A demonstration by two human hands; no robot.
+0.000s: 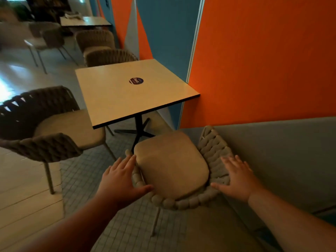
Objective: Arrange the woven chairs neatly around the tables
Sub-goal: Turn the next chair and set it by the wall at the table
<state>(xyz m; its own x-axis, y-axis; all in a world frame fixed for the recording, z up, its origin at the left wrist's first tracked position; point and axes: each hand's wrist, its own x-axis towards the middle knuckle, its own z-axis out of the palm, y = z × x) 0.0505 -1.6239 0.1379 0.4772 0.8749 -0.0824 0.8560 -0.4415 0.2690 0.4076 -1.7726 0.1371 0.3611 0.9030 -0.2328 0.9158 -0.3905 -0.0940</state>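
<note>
A woven chair (181,202) with a beige seat cushion stands right below me, facing a square pale table (116,95) on a black pedestal. My left hand (121,180) lies flat with spread fingers on the chair's left woven arm. On the right woven side rests my right hand (238,177), also flat and spread. Neither hand is closed around the weave. A second woven chair (45,128) sits at the table's left side, angled toward it. A third woven chair (109,57) is at the table's far side.
An orange and blue wall (254,60) runs close along the right, with a grey lower panel (281,160) right beside the near chair. More woven chairs (94,40) and another table (85,21) stand farther back. Tiled floor (87,171) lies between the chairs.
</note>
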